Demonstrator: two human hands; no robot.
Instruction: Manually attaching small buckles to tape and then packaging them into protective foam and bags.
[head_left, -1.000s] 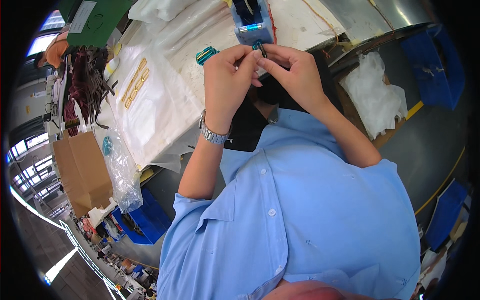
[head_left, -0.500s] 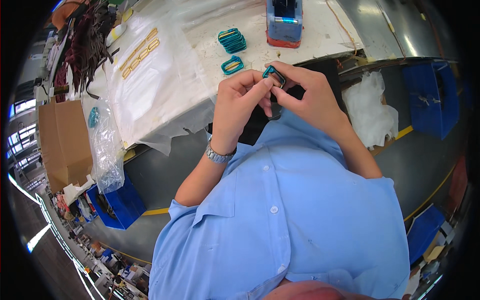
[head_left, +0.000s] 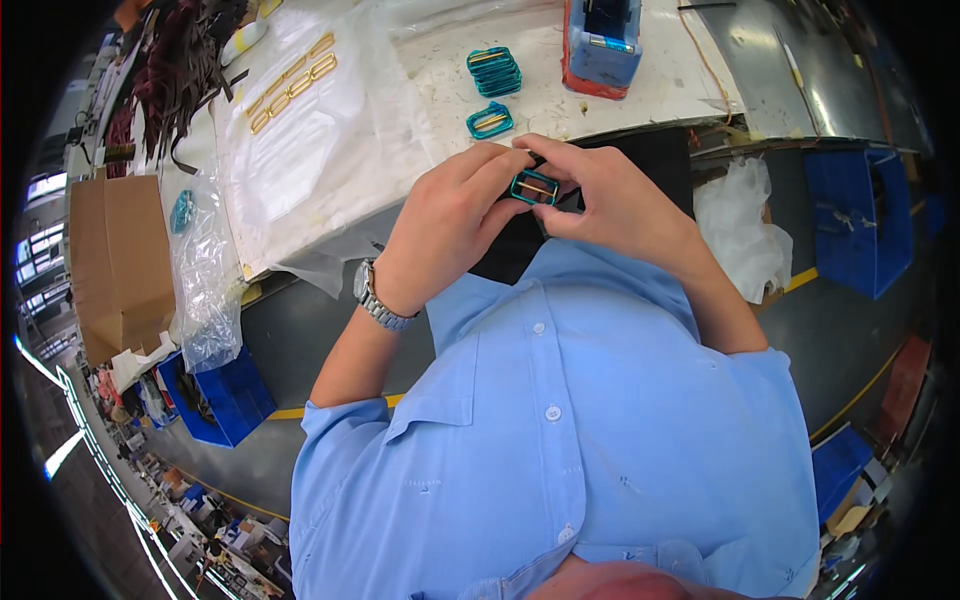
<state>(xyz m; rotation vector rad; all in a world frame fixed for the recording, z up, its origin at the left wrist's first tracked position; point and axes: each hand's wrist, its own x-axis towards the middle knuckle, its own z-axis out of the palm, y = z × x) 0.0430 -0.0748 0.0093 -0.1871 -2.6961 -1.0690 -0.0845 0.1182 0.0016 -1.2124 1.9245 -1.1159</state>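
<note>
Both hands now pinch one teal buckle close to the chest, clear of the bench.

Compared with a second ago, when the hands were up at the blue-and-red dispenser [head_left: 602,42] on the white table [head_left: 560,105], they have drawn back toward the body, so the work seems to have shifted from picking up to fiddling with the piece itself. The left hand [head_left: 445,225] and right hand [head_left: 615,205] are each closed on the small rectangular buckle [head_left: 534,187], fingertips gripping its opposite ends; it looks like glossy teal-coated metal with a brass-coloured bar across the middle. A loose matching buckle [head_left: 489,121] and a neat stack [head_left: 494,71] lie on the table above. Gold-coloured frames [head_left: 290,80] sit in a row on crinkled clear plastic sheeting. A steel-link wristwatch [head_left: 378,298] circles the left wrist.
</note>
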